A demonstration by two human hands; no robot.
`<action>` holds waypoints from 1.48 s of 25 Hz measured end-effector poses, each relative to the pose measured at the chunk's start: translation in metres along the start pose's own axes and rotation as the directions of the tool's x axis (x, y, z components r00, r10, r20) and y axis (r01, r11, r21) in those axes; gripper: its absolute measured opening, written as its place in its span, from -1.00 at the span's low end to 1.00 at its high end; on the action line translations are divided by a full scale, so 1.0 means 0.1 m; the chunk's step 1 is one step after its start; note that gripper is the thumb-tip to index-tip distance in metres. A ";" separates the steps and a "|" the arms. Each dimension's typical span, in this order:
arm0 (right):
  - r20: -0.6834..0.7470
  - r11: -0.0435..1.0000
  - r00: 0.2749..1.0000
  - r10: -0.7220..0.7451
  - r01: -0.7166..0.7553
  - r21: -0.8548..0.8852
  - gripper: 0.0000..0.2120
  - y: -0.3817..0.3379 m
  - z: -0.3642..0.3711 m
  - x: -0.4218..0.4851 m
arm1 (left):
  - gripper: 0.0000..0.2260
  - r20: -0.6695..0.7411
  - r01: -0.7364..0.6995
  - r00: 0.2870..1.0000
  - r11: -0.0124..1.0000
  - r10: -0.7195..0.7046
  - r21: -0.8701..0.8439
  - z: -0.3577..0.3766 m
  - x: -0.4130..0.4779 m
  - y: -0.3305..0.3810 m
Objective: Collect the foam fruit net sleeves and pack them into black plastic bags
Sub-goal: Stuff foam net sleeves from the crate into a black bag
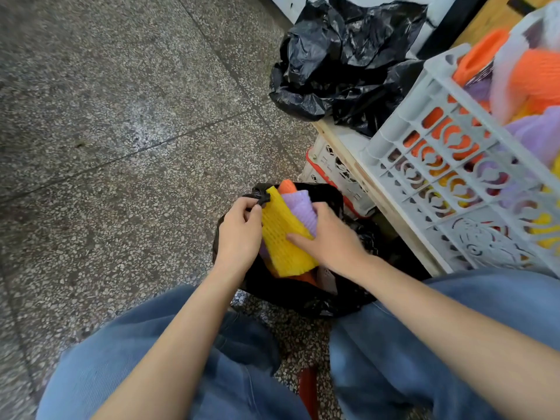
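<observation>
An open black plastic bag (303,295) stands on the floor between my knees. My left hand (239,231) pinches the bag's bunched rim at its left side. My right hand (330,237) grips a yellow foam net sleeve (281,234) and a purple sleeve (300,207) together over the bag's mouth, thumb lying across the yellow one. An orange sleeve (286,185) pokes up behind them, and more orange foam shows inside the bag.
A white lattice crate (424,165) filled with orange, purple and yellow sleeves sits on a wooden platform (342,144) at the right. Crumpled black bags (342,59) lie behind it. A smaller white crate (330,171) sits under the platform. Speckled stone floor (121,116) spreads left.
</observation>
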State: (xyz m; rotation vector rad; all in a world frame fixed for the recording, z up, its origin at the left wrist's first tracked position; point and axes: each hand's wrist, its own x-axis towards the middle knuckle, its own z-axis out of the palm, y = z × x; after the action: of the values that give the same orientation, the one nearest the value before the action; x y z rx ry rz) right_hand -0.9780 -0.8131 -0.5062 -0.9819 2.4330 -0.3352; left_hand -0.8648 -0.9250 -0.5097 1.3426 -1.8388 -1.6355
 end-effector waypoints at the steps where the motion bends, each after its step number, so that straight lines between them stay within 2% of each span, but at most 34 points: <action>1: 0.061 0.992 0.998 0.033 -0.040 0.116 -0.38 -0.06 0.13 0.04 | -0.84 -0.003 0.012 1.000 1.000 -0.012 -0.020 -0.01 0.00 0.00; 3: 0.113 0.955 0.988 0.104 -0.131 0.267 -0.40 -0.08 0.32 0.15 | -0.82 0.001 0.025 1.000 0.999 -0.025 -0.048 -0.02 0.00 0.03; 4: 0.140 0.953 0.982 0.125 -0.158 0.259 -0.40 -0.04 0.39 0.19 | -0.82 0.006 0.029 1.000 0.997 -0.029 -0.067 -0.01 0.01 0.03; 7: 0.252 0.993 0.961 0.118 -0.110 -0.044 -0.23 0.17 0.53 0.18 | -0.81 0.009 0.028 1.000 0.996 -0.027 -0.079 0.00 0.01 0.06; 8: 0.248 0.990 0.963 0.102 -0.075 -0.116 -0.17 0.24 0.52 0.13 | -0.80 0.009 0.024 1.000 0.997 -0.023 -0.068 0.01 0.03 0.04; 12: -0.048 0.970 0.999 0.000 -0.011 -0.243 -0.17 0.49 0.36 -0.14 | -0.81 0.025 0.024 0.999 0.999 -0.022 -0.047 0.07 0.07 0.05; 13: -0.053 0.972 0.998 0.014 -0.026 -0.232 -0.20 0.57 0.35 -0.22 | -0.82 0.031 0.016 0.999 0.999 -0.014 -0.047 0.09 0.06 0.07; 15: 0.063 0.973 0.994 0.094 -0.078 -0.219 -0.28 0.71 0.37 -0.35 | -0.83 0.042 -0.001 0.999 0.998 0.003 -0.059 0.13 0.03 0.12; 17: 0.233 0.945 0.956 0.178 -0.100 -0.311 -0.40 0.81 0.44 -0.43 | -0.88 0.050 -0.002 0.999 0.998 0.005 -0.068 0.15 0.00 0.13; 19: 0.300 0.927 0.927 0.223 -0.107 -0.359 -0.53 0.91 0.47 -0.44 | -0.88 0.049 -0.005 0.999 0.998 0.008 -0.064 0.16 -0.02 0.13; 23: 0.295 0.949 0.910 0.291 -0.236 -0.207 -0.76 1.02 0.30 -0.43 | -0.79 0.066 -0.009 0.998 0.998 0.013 -0.061 0.25 -0.02 0.15; 24: 0.292 0.951 0.909 0.297 -0.252 -0.181 -0.71 1.02 0.24 -0.46 | -0.79 0.078 -0.008 0.997 0.998 0.012 -0.055 0.28 -0.03 0.18; 27: 0.368 0.953 0.881 0.297 -0.247 -0.176 -0.41 0.96 0.09 -0.59 | -0.80 0.113 0.002 0.994 0.998 0.005 -0.058 0.38 -0.07 0.24; 29: 0.395 0.966 0.888 0.235 -0.258 0.005 -0.39 0.90 0.02 -0.70 | -0.88 0.157 -0.010 0.987 0.999 0.017 -0.042 0.44 -0.10 0.28; 30: 0.348 0.958 0.922 0.168 -0.236 0.163 -0.50 0.86 -0.02 -0.76 | -0.92 0.176 -0.024 0.984 0.999 0.028 -0.024 0.46 -0.10 0.30; 32: 0.093 0.900 0.990 0.109 -0.139 0.414 -0.74 0.77 -0.16 -0.89 | -0.91 0.199 -0.091 0.977 0.995 0.079 0.051 0.47 -0.14 0.29; 34: -0.177 0.861 0.967 0.184 -0.072 0.504 -0.83 0.75 -0.37 -1.02 | -0.91 0.179 -0.197 0.969 0.970 0.169 0.146 0.44 -0.21 0.27; 35: -0.253 0.849 0.940 0.228 -0.065 0.525 -0.84 0.78 -0.48 -1.07 | -0.94 0.165 -0.247 0.962 0.953 0.219 0.173 0.42 -0.25 0.27; 37: -0.297 0.860 0.906 0.302 -0.124 0.495 -0.84 0.91 -0.63 -1.11 | -0.96 0.150 -0.323 0.944 0.918 0.295 0.230 0.40 -0.33 0.31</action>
State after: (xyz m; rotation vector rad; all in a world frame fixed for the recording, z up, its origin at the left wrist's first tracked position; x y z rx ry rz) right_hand -0.9950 -0.6673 -0.4502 -0.4508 2.5623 -1.0503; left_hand -0.8920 -0.8784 -0.4826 0.9956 -2.2555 -1.3731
